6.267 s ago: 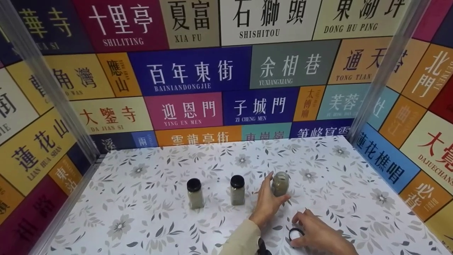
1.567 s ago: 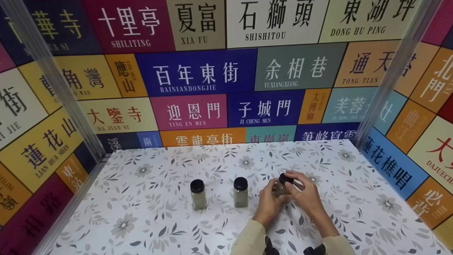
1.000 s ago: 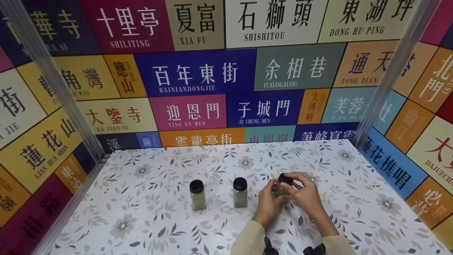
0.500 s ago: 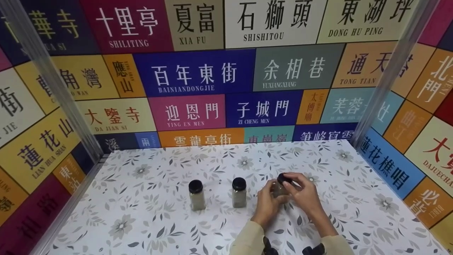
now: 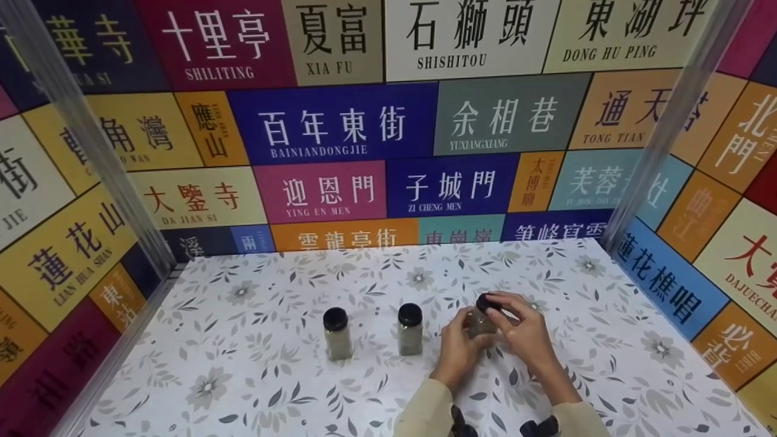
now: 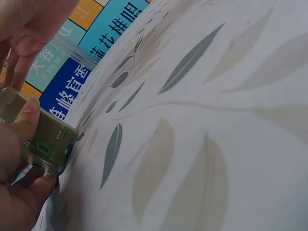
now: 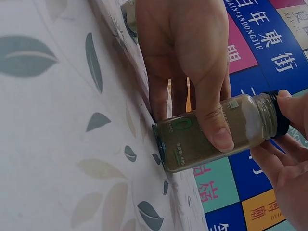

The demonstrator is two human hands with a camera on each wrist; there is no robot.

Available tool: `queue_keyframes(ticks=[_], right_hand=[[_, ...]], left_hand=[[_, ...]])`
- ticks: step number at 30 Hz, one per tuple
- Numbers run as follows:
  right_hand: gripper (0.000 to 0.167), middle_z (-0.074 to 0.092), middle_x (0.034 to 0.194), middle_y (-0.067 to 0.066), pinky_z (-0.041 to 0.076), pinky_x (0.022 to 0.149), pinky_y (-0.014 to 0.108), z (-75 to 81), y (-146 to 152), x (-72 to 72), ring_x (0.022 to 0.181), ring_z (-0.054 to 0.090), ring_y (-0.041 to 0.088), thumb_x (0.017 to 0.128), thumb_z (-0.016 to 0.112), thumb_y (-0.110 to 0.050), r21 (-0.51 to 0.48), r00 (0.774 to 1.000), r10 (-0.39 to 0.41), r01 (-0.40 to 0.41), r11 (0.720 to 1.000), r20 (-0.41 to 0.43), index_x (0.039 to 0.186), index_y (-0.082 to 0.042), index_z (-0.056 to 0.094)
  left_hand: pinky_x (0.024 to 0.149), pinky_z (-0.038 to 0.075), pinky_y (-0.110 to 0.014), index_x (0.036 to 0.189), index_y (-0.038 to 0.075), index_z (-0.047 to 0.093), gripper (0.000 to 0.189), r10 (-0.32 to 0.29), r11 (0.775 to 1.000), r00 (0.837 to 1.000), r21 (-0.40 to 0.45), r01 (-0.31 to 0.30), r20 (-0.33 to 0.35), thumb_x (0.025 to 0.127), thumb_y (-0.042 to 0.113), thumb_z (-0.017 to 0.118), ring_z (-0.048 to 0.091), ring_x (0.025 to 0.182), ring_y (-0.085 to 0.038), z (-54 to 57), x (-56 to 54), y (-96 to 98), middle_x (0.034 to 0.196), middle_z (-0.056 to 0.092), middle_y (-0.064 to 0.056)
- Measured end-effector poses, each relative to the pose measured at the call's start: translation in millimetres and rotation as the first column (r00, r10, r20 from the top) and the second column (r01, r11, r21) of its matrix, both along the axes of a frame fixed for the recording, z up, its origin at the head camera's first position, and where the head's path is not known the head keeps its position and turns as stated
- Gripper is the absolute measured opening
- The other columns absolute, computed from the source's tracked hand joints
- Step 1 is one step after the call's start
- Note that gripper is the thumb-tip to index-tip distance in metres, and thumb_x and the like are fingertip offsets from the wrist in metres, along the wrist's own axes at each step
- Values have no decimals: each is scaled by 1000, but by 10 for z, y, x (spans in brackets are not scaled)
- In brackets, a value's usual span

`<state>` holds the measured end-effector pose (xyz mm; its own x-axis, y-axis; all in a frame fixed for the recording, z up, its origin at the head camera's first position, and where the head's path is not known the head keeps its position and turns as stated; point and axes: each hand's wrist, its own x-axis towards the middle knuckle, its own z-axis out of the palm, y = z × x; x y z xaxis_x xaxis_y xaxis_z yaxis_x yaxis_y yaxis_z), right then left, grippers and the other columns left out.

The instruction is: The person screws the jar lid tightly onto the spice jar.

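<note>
A clear glass spice jar point(image 5: 481, 325) of grey-brown powder stands upright on the table, right of centre. My left hand point(image 5: 458, 352) grips its body, and the right wrist view shows that thumb lying across the side of the jar point(image 7: 187, 139). On the jar's mouth sits a black lid point(image 5: 485, 301). My right hand point(image 5: 528, 334) pinches this lid between thumb and fingers. Part of the jar is hidden behind both hands. Green print shows on the glass point(image 6: 53, 139) in the left wrist view.
Two similar black-capped spice jars stand to the left, one jar point(image 5: 410, 331) nearer my hands and another jar point(image 5: 337, 334) farther off. A white floral cloth point(image 5: 273, 291) covers the table. Behind it rises a wall point(image 5: 334, 127) of coloured name panels.
Earliest, the jar was uncapped and my right hand held the lid low by the table. The lid then came onto the jar's mouth; over the last second both hands have barely moved.
</note>
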<state>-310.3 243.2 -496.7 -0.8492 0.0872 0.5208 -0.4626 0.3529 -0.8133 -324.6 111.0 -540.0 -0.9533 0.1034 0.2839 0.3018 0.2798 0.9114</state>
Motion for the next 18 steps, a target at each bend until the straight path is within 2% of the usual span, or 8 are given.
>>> queue_keyframes(ticks=[6,13,18], right_hand=[[24,68,120,14,56,92,21,4,1,7,108,63,-2,87,75,-2,49,1000,-11,10,999,9,111,-4,75],[28,64,117,9,54,95,20,15,-6,1,106,61,-3,82,82,-9,20,993,-48,46,999,103,108,-4,74],[30,62,114,12,54,95,20,4,-23,-11,104,61,-1,77,84,-7,8,994,-64,64,998,93,105,-1,74]], left_hand=[[93,56,-30,121,12,65,47,6,1000,1000,-24,-6,-23,78,18,84,71,108,-23,6,1,-1,113,74,-9],[92,56,-28,118,11,65,44,7,1000,998,-21,-8,-56,79,20,83,71,107,-22,2,11,-2,111,74,-8],[93,57,-30,120,9,64,45,3,1000,996,-12,-4,-87,80,20,83,71,107,-25,-10,21,-6,113,74,-10]])
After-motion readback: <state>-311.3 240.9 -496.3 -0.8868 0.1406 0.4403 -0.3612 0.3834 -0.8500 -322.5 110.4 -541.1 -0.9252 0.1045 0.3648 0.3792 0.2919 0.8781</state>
